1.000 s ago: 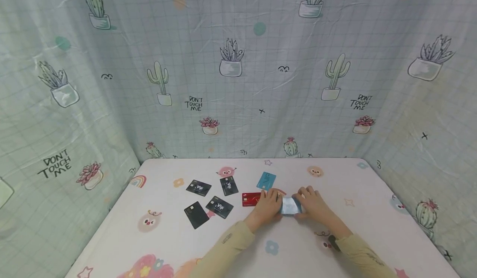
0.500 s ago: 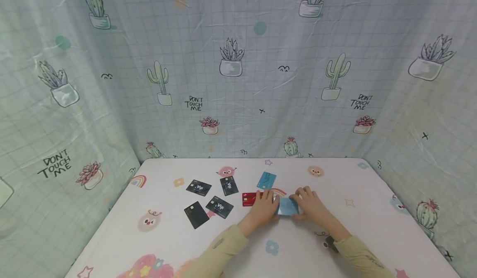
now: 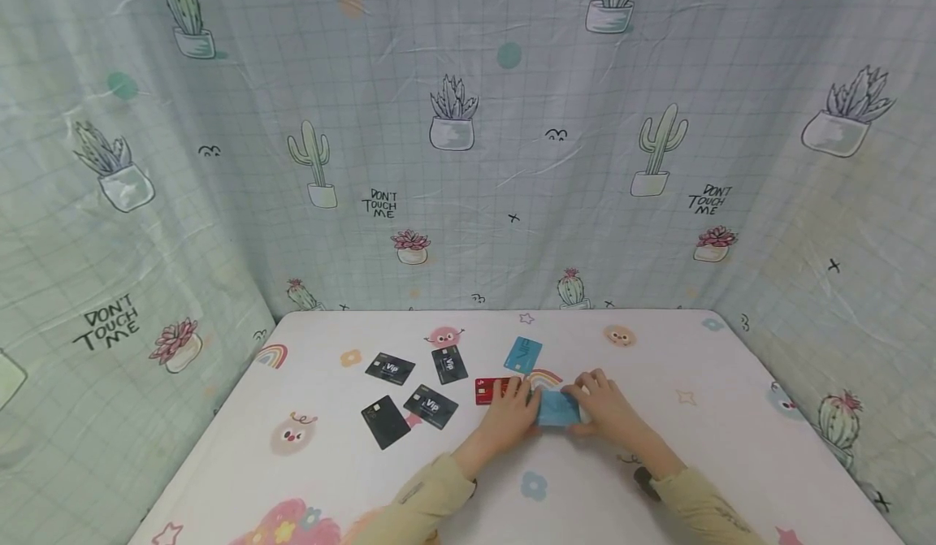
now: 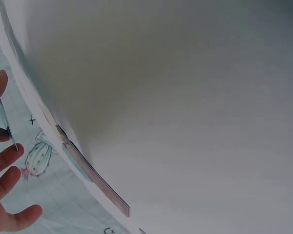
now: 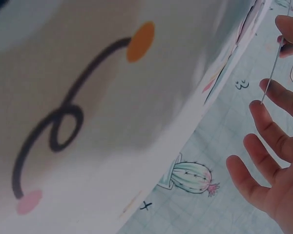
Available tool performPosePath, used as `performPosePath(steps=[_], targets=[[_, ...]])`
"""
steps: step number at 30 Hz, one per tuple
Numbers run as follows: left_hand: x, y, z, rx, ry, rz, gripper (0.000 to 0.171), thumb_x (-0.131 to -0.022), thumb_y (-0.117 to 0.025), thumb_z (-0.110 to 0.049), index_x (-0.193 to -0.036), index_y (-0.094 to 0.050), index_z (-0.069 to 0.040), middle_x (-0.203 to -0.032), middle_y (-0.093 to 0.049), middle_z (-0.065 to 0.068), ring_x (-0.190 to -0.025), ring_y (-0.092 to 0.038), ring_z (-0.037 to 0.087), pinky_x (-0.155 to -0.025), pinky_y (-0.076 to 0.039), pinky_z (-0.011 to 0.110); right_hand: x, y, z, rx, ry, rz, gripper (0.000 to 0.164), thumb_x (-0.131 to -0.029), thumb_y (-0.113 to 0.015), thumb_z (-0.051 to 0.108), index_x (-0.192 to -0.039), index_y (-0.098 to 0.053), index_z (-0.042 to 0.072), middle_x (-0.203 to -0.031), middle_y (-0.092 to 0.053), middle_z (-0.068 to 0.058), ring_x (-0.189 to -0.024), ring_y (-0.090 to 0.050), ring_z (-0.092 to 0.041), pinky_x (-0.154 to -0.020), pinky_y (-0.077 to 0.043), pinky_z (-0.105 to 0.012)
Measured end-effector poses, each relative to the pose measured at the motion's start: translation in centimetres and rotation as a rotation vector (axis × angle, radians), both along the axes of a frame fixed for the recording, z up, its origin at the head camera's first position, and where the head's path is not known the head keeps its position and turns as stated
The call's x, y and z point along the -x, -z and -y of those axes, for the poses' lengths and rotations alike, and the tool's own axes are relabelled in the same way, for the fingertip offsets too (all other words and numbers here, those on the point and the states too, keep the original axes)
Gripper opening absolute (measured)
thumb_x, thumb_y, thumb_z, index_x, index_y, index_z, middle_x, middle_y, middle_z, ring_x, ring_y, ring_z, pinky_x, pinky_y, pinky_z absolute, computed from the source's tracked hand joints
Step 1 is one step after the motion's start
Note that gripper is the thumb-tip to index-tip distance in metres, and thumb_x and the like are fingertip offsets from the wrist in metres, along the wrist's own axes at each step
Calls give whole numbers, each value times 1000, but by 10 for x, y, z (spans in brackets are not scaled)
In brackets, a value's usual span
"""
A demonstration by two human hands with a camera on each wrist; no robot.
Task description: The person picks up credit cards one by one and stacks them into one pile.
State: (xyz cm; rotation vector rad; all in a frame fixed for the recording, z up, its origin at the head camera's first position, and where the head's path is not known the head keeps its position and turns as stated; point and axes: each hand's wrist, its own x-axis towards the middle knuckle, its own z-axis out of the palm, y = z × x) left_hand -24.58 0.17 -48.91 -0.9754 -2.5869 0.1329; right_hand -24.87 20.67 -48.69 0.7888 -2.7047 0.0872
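Between my two hands is a light blue card point(image 3: 558, 409), held a little above the table in the head view. My left hand point(image 3: 509, 412) pinches its left edge, thumb on one face and fingers on the other; its other fingers spread out. On the opposite edge, the right hand point(image 3: 607, 407) pinches the card too. Both wrist views catch the card point(image 4: 5, 119) nearly edge-on, as a thin line point(image 5: 272, 68) on the right one. A red card point(image 3: 488, 391) lies on the table, partly covered by my left fingers. Beyond it is a blue VIP card point(image 3: 522, 354).
To the left lie several black cards, among them a plain-looking one point(image 3: 386, 421) and one marked VIP point(image 3: 431, 406). The table point(image 3: 731, 447) has a white printed cover. Cactus-print curtains point(image 3: 468, 179) enclose its back and sides.
Both hands have shifted slightly left together with the blue card. Its bright glare has faded, so its face now looks evenly blue. The cards on the table stay where they were.
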Motion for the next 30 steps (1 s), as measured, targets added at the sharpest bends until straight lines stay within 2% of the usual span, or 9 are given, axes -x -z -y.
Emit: performPosePath(steps=[12,26,30], targets=[[-6,2,14,-59,-31,37,55,-80,-60,-42,-126,-51,-12,-121,-52,6,-107,-42,23,-91,-40,46,-2,0,10,44,10,31,60,-62,-75,43,-110,-59,13,-93,-48,-1,-86,-39,-17,-69,-38,-31],[-5,7,29,-115,-16,7,53,-80,-62,-37,-125,-51,-12,-119,-52,5,-104,-42,22,-87,-38,45,-4,-1,20,104,-25,84,60,-65,-74,39,-116,-57,12,-96,-49,0,-90,-38,-16,-74,-40,-33],[-4,8,34,-129,-13,41,53,-81,-61,-37,-126,-50,-11,-121,-50,5,-106,-41,23,-87,-37,45,-4,-1,22,105,-32,87,59,-65,-75,38,-115,-57,13,-96,-49,0,-89,-38,-15,-74,-40,-32]])
